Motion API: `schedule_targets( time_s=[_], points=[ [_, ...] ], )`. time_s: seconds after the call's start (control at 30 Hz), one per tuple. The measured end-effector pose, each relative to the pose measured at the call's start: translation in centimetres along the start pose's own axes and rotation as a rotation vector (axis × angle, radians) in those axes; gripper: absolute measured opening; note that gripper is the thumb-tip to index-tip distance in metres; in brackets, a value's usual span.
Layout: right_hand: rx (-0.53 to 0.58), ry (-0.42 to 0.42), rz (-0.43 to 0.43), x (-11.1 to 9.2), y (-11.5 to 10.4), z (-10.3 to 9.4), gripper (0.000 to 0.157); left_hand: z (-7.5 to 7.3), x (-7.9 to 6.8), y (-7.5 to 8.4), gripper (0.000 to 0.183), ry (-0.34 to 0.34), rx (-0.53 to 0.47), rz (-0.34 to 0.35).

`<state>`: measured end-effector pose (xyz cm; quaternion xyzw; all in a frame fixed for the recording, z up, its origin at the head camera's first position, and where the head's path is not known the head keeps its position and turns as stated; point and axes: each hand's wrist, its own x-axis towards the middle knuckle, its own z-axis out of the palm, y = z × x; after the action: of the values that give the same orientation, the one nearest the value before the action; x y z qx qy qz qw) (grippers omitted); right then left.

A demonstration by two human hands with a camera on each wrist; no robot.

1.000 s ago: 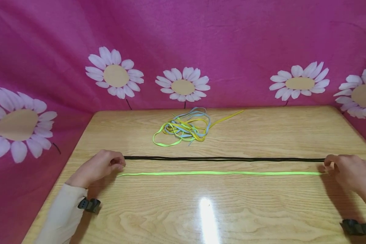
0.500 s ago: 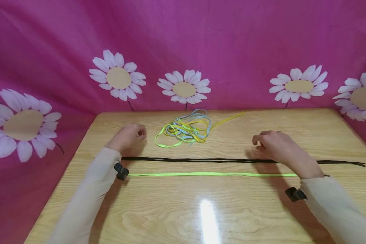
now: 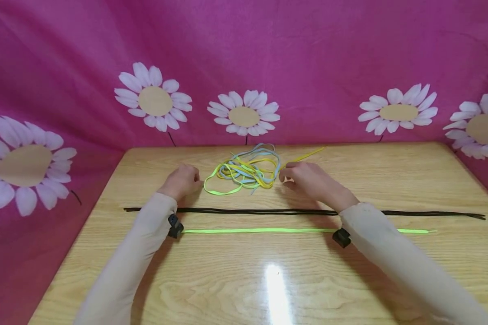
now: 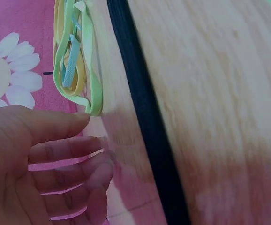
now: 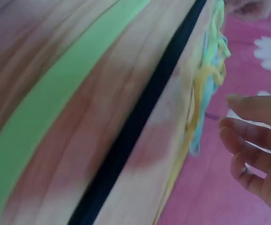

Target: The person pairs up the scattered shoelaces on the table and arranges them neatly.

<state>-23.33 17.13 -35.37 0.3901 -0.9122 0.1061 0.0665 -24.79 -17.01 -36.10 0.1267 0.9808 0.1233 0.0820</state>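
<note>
Bench (image 3: 227, 284) is running on outward of left hand (image 3: 182, 181) and right hand (image 3: 312, 180), both curving loosely, unclosed, far edge (image 3: 370, 144) lying beyond, while sleeves (image 3: 394, 250) are partly hiding black cords (image 3: 248, 211) and a straight lime lace (image 3: 248, 230), tangled laces (image 3: 246, 171) lying between the hands, contact at left unclear.

Tangled laces (image 3: 244, 174) toward the counter's (image 3: 227, 275) far edge, straight ones nearer.
The loose heap mixes a yellow lace (image 3: 310, 154), a light blue lace (image 3: 279, 164) and a neon green lace (image 3: 221, 194), looped over one another; a green loop bulges left and a yellow tail slants off to the upper right. Nearer, black strands (image 3: 227, 211) lie stretched side by side; nearest, a flat lime lace (image 3: 264, 230) runs roughly parallel, just beside them.
</note>
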Motion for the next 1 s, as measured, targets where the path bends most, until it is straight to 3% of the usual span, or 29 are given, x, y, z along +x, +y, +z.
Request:
schedule_targets(
  time_s=[0.23, 0.47, 0.57, 0.67, 0.8, 1.0],
  points=[
    [-0.024, -0.136, 0.008, 2.9, -0.9, 1.9, 0.032, 0.2, 0.0, 0.1, 0.021, 0.006, -0.043, -0.021],
    [-0.002, -0.057, -0.088, 4.3, -1.6, 2.5, 0.018, 0.3, 0.2, 0.5, 0.027, -0.045, -0.079, -0.028],
    [-0.008, -0.104, -0.085, 4.8, -1.9, 2.5, 0.019, 0.4, 0.2, 0.4, 0.023, -0.063, -0.065, -0.022],
    [-0.028, -0.180, -0.049, 5.2, -2.0, 2.4, 0.007, 0.3, 0.3, 0.3, 0.016, -0.071, -0.058, -0.014],
    [-0.028, -0.209, -0.007, 5.2, -2.0, 2.5, 0.038, 0.0, 0.1, 0.3, 0.007, -0.081, -0.053, -0.011],
    [-0.045, -0.206, 0.032, 4.9, -1.6, 2.7, 0.041, -0.4, -0.2, 0.1, 0.004, -0.081, -0.034, 0.001]
  ],
)
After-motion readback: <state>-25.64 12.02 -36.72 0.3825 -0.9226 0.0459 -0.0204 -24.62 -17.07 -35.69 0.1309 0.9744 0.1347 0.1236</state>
